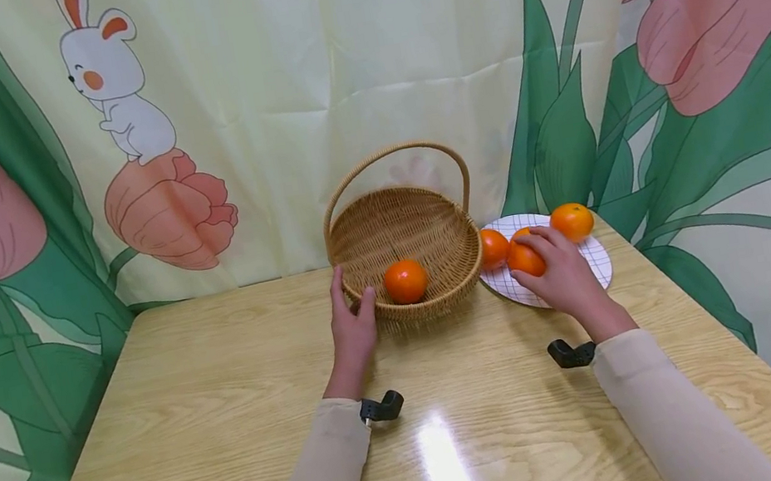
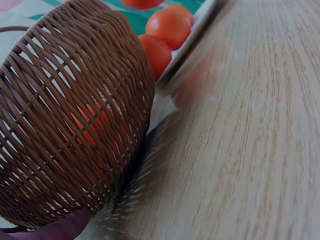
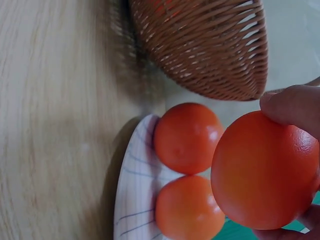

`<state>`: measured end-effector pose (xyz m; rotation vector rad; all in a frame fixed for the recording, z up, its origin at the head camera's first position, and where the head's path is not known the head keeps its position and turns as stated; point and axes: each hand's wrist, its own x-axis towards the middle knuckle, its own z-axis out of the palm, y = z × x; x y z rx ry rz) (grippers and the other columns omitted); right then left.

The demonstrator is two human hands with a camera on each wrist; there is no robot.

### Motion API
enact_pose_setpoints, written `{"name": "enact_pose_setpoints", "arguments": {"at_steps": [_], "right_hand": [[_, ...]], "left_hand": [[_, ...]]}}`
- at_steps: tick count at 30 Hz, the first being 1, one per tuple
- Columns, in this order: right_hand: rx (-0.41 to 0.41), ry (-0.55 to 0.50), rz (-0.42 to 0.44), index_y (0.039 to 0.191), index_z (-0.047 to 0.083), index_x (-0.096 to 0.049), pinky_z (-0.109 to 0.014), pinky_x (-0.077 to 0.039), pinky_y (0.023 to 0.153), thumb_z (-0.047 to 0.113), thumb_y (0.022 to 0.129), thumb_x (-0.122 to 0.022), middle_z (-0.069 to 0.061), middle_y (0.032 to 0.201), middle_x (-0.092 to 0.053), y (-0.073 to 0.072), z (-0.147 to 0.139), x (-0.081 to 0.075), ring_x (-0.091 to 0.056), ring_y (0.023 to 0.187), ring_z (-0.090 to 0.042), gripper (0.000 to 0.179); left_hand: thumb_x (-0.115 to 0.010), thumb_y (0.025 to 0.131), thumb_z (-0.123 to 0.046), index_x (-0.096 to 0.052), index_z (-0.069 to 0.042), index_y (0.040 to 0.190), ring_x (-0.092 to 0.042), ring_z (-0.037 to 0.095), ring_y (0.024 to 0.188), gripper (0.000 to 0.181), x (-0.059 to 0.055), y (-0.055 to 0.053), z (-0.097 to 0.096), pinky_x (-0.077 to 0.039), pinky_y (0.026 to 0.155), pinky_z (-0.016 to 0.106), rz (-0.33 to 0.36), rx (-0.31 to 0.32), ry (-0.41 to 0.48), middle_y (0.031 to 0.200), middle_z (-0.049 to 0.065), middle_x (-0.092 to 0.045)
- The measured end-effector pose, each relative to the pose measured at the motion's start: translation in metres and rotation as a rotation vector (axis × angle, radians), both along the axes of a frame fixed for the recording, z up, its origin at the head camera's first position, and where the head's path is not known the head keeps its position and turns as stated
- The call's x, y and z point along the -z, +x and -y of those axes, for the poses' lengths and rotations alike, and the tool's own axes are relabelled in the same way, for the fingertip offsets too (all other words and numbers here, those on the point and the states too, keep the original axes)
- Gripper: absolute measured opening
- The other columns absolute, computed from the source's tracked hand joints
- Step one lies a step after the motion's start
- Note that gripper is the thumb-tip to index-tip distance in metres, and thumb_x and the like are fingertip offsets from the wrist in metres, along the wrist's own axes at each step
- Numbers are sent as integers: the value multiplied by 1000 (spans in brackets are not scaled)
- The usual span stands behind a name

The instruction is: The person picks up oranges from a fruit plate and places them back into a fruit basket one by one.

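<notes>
A wicker basket [image 1: 434,308] with a tall arched handle stands near the back of the table, one orange [image 1: 405,282] inside it. Against the basket's left side rests my left hand [image 1: 355,334], thumb and fingers spread and fairly straight. In the left wrist view, a digit [image 2: 70,226] touches the woven outside. My right hand [image 1: 563,273] grips another orange [image 3: 265,170] between thumb and fingers, over the plate. Two more oranges show on the plate in the right wrist view, an upper orange [image 3: 187,138] and a lower orange [image 3: 189,207].
The round white plate [image 1: 595,262] with a checked pattern sits right of the basket, close to the table's back right edge. On its far right lies an orange [image 1: 572,223]. A printed curtain [image 1: 270,82] hangs directly behind the wooden table [image 1: 226,383].
</notes>
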<state>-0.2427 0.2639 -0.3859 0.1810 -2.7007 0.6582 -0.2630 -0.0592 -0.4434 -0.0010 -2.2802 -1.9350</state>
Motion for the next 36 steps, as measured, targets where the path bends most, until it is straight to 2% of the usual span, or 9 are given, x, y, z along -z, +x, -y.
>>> {"name": "enact_pose_setpoints", "arguments": {"at_steps": [3, 7, 12, 20, 29, 36], "right_hand": [[-9, -12, -2, 124, 15, -52, -61, -40, 91, 29, 79, -67, -12, 135, -39, 1, 4, -4, -37, 120, -36, 49], [-19, -18, -17, 125, 17, -52, -59, -41, 91, 30, 78, -69, -11, 136, -39, 3, 9, -9, -37, 121, -34, 52], [-27, -14, -44, 127, 18, -51, -58, -42, 91, 31, 78, -69, -10, 138, -38, 4, 15, -15, -36, 123, -33, 53], [-48, -24, -73, 126, 19, -52, -57, -45, 88, 31, 79, -68, -10, 138, -38, 8, 25, -24, -35, 123, -33, 52], [-67, -40, -115, 125, 19, -54, -56, -46, 86, 30, 78, -70, -9, 137, -39, 9, 35, -33, -38, 122, -33, 51], [-87, -59, -149, 123, 19, -55, -55, -47, 85, 30, 75, -72, -8, 137, -41, 11, 44, -37, -42, 119, -34, 52]], "left_hand": [[-50, 90, -43, -12, -47, 141, -38, 33, 129, 64, 1, 0, -1, -40, 100, 45, -14, -11, -16, 152, -8, -14], [-50, 90, -44, -12, -51, 139, -38, 33, 129, 62, 2, -1, -1, -40, 100, 46, -24, -23, -24, 151, -8, -15], [-50, 90, -41, -13, -48, 140, -39, 34, 128, 63, 1, 0, -1, -40, 99, 47, -32, -26, -19, 151, -8, -16], [-49, 86, -52, -12, -47, 141, -37, 32, 130, 66, 2, 0, -1, -39, 100, 46, -21, -31, -32, 151, -4, -18], [-51, 90, -41, -11, -60, 132, -39, 32, 128, 61, 2, 0, -1, -39, 100, 46, -35, -33, -34, 151, -2, -20], [-49, 89, -46, -10, -59, 133, -38, 33, 129, 60, 1, 1, -1, -38, 102, 47, -42, -27, -39, 151, -7, -16]]}}
